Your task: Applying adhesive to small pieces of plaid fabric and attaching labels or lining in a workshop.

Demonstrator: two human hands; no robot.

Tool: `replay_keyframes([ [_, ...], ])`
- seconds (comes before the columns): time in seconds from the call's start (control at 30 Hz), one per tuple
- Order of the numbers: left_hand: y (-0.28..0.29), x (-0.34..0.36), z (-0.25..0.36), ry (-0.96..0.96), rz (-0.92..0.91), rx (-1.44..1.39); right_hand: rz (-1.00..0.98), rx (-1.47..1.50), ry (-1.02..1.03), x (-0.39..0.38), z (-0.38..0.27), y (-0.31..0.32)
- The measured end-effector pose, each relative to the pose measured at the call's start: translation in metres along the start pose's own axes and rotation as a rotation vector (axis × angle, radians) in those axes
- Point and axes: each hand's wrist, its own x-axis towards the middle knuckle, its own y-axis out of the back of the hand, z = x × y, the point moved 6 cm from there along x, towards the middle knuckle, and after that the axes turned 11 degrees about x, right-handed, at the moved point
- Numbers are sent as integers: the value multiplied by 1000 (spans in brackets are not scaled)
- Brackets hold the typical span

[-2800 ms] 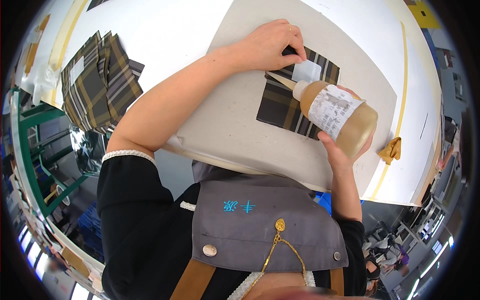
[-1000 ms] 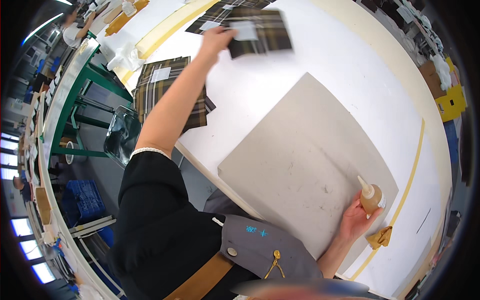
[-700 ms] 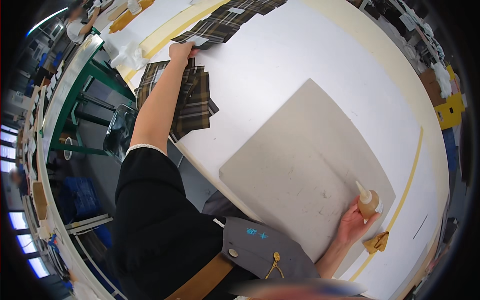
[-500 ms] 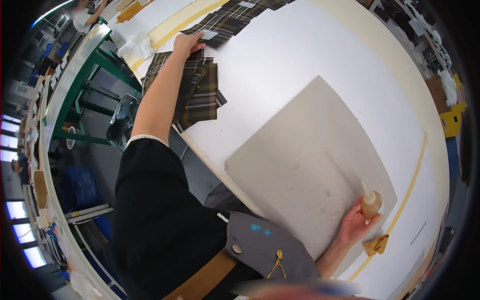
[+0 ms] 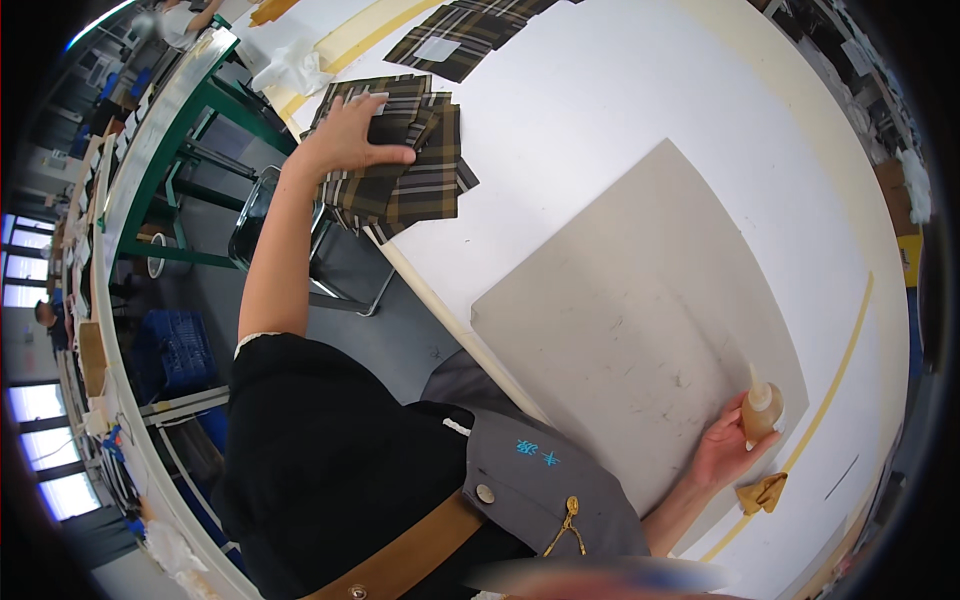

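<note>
The left hand (image 5: 348, 138) is spread wide over a fanned pile of plaid fabric pieces (image 5: 432, 185), thumb stretched to the right, fingers near a small white patch (image 5: 379, 106); whether the palm presses on the cloth cannot be told. This pile lies at the near edge of the white worktable (image 5: 570, 170). Just beyond it, a separate row of overlapping plaid pieces (image 5: 480, 30) runs toward the upper edge of the view, the nearest one bearing another white patch (image 5: 437, 49)

The right hand (image 5: 728, 452) is curled around a squeeze bottle (image 5: 760, 425) of amber liquid, its pale tapered nozzle (image 5: 757, 378) pointing up. The bottle is over the right-hand part of a scuffed grey sheet (image 5: 610, 310); whether its base touches the sheet is hidden. A folded mustard scrap (image 5: 763, 493) lies near that hand, across a yellow tape strip (image 5: 836, 383)
</note>
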Motion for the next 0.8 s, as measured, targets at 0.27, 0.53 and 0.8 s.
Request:
replay_keyframes([
  [0.27,-10,-59,40,-255,15,-138,18,41,10,1,1,1],
  [0.53,-10,-62,70,-326,42,-263,-2,82,-39,0,6,-3],
  [0.8,-9,-62,80,-462,205,-367,-8,104,-38,-1,7,-8],
])
